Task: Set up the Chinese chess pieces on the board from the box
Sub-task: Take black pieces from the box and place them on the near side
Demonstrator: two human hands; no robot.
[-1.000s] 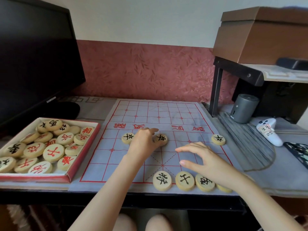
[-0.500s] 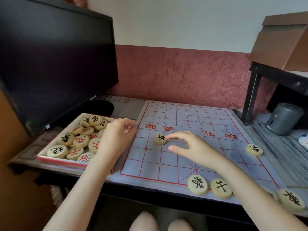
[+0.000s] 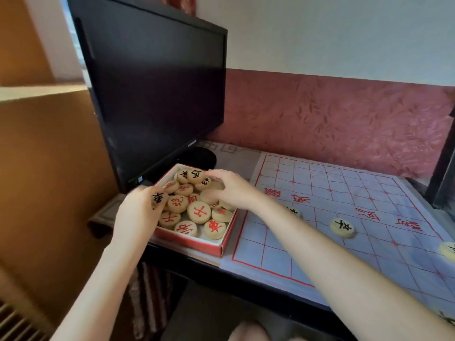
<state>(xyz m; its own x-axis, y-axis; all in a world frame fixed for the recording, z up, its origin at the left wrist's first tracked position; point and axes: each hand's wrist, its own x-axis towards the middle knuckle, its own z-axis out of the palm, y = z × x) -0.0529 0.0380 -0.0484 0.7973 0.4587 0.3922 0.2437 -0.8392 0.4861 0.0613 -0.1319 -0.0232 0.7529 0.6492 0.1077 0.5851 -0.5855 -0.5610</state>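
A red-rimmed box [image 3: 197,245] at the table's left holds several round wooden chess pieces with red or black characters. My left hand [image 3: 136,214] is at the box's near-left corner and pinches a black-character piece [image 3: 157,198] at its fingertips. My right hand [image 3: 230,189] arches over the pieces on the box's far right side, above a blank-faced piece [image 3: 209,196]; whether it grips one is hidden. The paper board [image 3: 344,190] with a red grid lies to the right. One black piece [image 3: 342,227] sits on it, and my right forearm partly hides another [image 3: 294,212].
A large black monitor [image 3: 157,94] stands right behind the box, its round base [image 3: 199,157] beside the board's far-left corner. A dark shelf post [image 3: 443,168] rises at the right edge. Another piece [image 3: 448,250] sits at the board's right edge.
The view has swung left toward the box. My right hand left the board and came over the box. My left hand moved to the box's near-left corner and now holds a black piece.
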